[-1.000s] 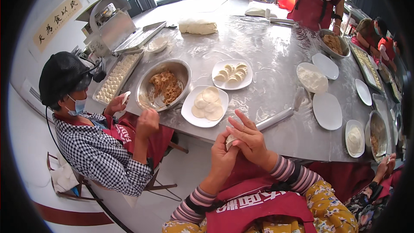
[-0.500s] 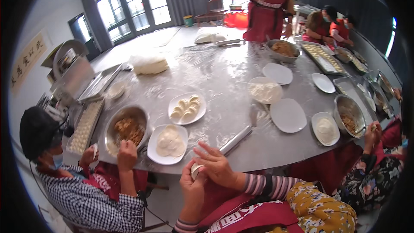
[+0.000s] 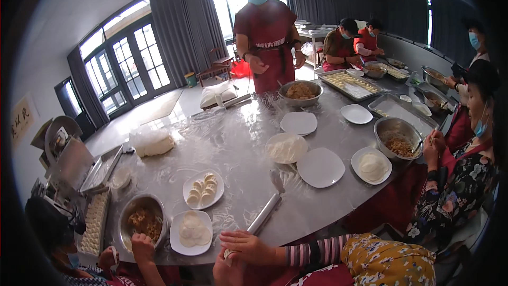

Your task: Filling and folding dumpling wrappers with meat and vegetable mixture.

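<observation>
Right grip [image 3: 250,247] over left grip [image 3: 226,271]

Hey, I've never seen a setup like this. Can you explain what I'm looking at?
There's no machine: these are a person's bare hands. The view comes from a fisheye camera on their head, so straight edges bend. A pale piece of dough is held between the left hand and the right hand; the right's exact grip is partly hidden. On the floury metal table ahead lie a silvery roller, round wrappers on one plate and folded dumplings on another. A metal bowl holds brownish filling. Other people sit or stand around.
</observation>
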Action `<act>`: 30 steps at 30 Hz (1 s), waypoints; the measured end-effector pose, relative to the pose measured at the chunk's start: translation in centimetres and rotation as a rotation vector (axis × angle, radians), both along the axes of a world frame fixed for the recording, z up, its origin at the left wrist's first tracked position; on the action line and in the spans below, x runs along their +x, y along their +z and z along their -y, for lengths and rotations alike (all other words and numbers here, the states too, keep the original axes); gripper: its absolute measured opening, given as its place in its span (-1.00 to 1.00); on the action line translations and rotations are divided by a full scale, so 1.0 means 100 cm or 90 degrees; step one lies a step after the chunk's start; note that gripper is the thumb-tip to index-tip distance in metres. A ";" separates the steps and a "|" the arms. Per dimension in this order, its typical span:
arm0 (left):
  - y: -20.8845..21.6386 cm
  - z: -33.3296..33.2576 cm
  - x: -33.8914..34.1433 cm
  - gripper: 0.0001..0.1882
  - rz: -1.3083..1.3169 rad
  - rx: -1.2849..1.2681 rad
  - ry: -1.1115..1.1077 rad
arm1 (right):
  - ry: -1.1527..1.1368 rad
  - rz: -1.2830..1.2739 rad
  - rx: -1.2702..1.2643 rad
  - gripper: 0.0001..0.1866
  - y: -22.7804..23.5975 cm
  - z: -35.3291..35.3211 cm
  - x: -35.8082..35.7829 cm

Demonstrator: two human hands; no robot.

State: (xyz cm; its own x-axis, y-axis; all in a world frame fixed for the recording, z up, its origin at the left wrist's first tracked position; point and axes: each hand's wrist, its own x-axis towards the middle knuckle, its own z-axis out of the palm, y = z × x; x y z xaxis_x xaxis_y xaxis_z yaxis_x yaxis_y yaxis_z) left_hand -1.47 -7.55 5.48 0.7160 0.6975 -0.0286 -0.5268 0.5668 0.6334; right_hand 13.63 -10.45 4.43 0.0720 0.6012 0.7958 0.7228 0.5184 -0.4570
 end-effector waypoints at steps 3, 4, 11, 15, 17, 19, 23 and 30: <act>-0.003 0.002 -0.001 -0.53 0.037 -0.001 -0.015 | 0.010 0.021 0.039 -0.62 -0.003 0.001 0.000; -0.002 0.004 0.000 -0.55 0.038 -0.006 0.003 | 0.017 0.013 0.042 -0.62 -0.006 0.000 0.000; -0.014 -0.006 -0.010 -0.57 0.126 0.008 -0.085 | 0.099 -0.066 0.005 -0.67 -0.005 0.000 -0.005; -0.014 -0.002 -0.006 -0.58 0.119 0.003 -0.082 | 0.129 -0.057 0.029 -0.70 -0.017 0.000 0.004; -0.014 -0.004 -0.006 -0.58 0.151 -0.039 -0.107 | 0.190 -0.123 -0.027 -0.76 -0.022 0.000 0.004; -0.019 -0.005 -0.008 -0.57 0.133 -0.027 -0.094 | 0.205 -0.124 -0.052 -0.76 -0.024 0.001 0.005; -0.026 -0.008 -0.021 -0.55 0.085 -0.020 -0.067 | 0.191 -0.098 -0.051 -0.73 -0.014 0.005 -0.003; -0.046 -0.014 -0.026 -0.49 0.125 -0.094 -0.124 | 0.238 -0.121 -0.045 -0.81 -0.020 0.005 0.001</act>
